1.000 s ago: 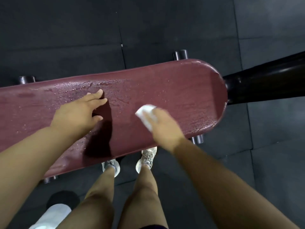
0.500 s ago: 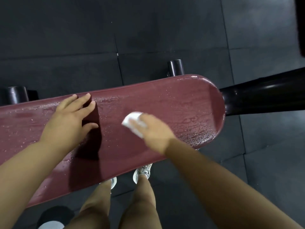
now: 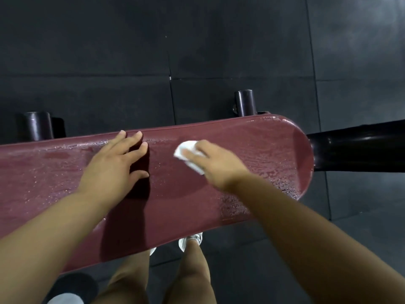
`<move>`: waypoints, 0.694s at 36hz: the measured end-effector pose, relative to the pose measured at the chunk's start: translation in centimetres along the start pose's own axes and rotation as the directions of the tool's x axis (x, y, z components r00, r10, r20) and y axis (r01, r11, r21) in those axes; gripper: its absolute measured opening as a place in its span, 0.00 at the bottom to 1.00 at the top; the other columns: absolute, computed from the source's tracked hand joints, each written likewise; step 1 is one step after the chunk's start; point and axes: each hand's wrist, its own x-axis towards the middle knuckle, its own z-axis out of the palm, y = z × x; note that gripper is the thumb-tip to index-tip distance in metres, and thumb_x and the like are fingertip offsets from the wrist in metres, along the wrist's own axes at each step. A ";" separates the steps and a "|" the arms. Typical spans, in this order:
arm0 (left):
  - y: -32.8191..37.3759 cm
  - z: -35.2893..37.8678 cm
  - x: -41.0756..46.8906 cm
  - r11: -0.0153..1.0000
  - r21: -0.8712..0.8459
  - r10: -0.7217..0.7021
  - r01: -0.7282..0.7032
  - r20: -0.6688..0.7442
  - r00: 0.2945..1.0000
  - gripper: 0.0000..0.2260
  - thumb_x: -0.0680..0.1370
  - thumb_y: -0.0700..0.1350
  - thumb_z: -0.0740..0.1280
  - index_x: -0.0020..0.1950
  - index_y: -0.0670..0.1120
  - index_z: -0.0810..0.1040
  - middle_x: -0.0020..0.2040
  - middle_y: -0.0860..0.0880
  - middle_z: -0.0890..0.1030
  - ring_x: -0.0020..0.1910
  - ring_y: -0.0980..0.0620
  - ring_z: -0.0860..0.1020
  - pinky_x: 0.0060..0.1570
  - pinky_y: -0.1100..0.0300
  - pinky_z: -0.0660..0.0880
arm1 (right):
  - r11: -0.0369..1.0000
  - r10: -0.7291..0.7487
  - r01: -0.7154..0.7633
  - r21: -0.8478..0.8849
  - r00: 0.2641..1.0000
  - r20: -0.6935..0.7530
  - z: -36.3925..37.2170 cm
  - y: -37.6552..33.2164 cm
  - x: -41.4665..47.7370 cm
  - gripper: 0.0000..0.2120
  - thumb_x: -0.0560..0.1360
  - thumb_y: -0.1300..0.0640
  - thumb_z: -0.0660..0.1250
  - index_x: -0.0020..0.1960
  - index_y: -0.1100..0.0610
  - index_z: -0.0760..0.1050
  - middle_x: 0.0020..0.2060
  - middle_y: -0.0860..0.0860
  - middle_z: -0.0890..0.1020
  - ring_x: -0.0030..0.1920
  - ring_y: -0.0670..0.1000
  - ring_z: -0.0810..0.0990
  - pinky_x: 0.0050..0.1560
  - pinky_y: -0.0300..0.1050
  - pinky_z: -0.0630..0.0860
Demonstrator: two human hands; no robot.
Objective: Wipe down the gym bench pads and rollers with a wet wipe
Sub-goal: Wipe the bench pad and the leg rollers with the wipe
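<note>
Toward the far edge of the maroon vinyl bench pad, both hands had been slid since half a second earlier. Seemingly for steadying, the left hand was laid flat, grip apart. Under the right hand, grip clamped on it, the crumpled white wet wipe was pressed mid-pad.

right hand sliding the gripped wipe away from the rounded end of the pad toward its far edge, left hand creeping up until fingertips reach that edge, hands now closer together, shoes mostly hidden under pad
</note>
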 end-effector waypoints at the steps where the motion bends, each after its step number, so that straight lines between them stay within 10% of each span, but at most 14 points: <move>1: 0.0 0.0 0.0 1.000 -0.004 -0.003 0.003 0.002 1.000 0.28 0.66 0.46 0.77 0.64 0.43 0.76 0.70 0.47 0.71 0.71 0.41 0.64 0.67 0.49 0.61 | 0.999 0.053 -0.054 -0.005 0.998 -0.029 -0.8 1.2 -0.2 0.10 0.80 0.47 0.58 0.59 0.49 0.71 0.51 0.48 0.75 0.46 0.49 0.74 0.42 0.41 0.66; 6: -0.1 0.3 0.0 1.000 -0.004 0.002 -0.002 -0.005 1.000 0.28 0.65 0.46 0.78 0.63 0.43 0.77 0.69 0.46 0.72 0.70 0.40 0.66 0.66 0.46 0.64 | 0.761 0.646 -0.554 0.338 0.696 -0.314 -1.7 5.2 0.4 0.18 0.79 0.60 0.55 0.68 0.53 0.68 0.54 0.51 0.72 0.52 0.58 0.75 0.51 0.44 0.69; 10: -0.3 0.4 -0.1 0.999 -0.025 0.020 -0.020 -0.022 1.000 0.29 0.63 0.45 0.79 0.62 0.42 0.78 0.67 0.45 0.74 0.68 0.38 0.68 0.64 0.45 0.64 | 0.570 0.820 -0.716 0.403 0.465 -0.333 -0.9 2.2 3.3 0.18 0.77 0.63 0.56 0.67 0.58 0.69 0.61 0.56 0.67 0.53 0.59 0.76 0.56 0.46 0.70; 13: -0.4 0.3 -0.2 0.999 -0.051 0.015 -0.016 -0.030 0.999 0.29 0.65 0.45 0.78 0.65 0.43 0.76 0.69 0.46 0.71 0.71 0.41 0.65 0.67 0.50 0.59 | 0.721 0.692 -0.642 0.260 0.661 -0.290 0.2 -2.6 5.3 0.18 0.77 0.63 0.56 0.66 0.53 0.69 0.63 0.55 0.65 0.52 0.58 0.77 0.54 0.45 0.71; 17: -0.6 -0.4 -0.3 0.995 -0.096 -0.005 0.005 -0.006 1.000 0.30 0.69 0.44 0.75 0.69 0.45 0.71 0.73 0.50 0.66 0.74 0.47 0.60 0.70 0.51 0.58 | 0.979 0.131 -0.101 0.174 0.977 -0.168 1.9 -6.3 5.2 0.23 0.78 0.64 0.58 0.70 0.49 0.67 0.63 0.50 0.68 0.50 0.57 0.77 0.48 0.44 0.72; 21: -2.0 -1.2 -1.5 0.997 -0.032 -0.071 0.070 -0.031 0.997 0.27 0.69 0.46 0.75 0.67 0.45 0.74 0.71 0.48 0.69 0.71 0.44 0.64 0.68 0.47 0.61 | 0.998 0.042 -0.050 -0.023 0.962 -0.271 0.0 -3.7 4.2 0.18 0.78 0.56 0.58 0.67 0.48 0.71 0.58 0.53 0.74 0.47 0.58 0.78 0.40 0.44 0.71; 25: -4.3 -1.4 -3.1 0.993 0.016 -0.113 0.114 -0.063 0.992 0.30 0.66 0.48 0.77 0.66 0.43 0.75 0.69 0.44 0.71 0.67 0.41 0.67 0.66 0.43 0.65 | 0.770 0.634 -0.612 0.180 0.702 -0.325 -1.7 0.7 4.0 0.16 0.78 0.63 0.55 0.63 0.57 0.72 0.57 0.59 0.70 0.51 0.64 0.76 0.51 0.51 0.71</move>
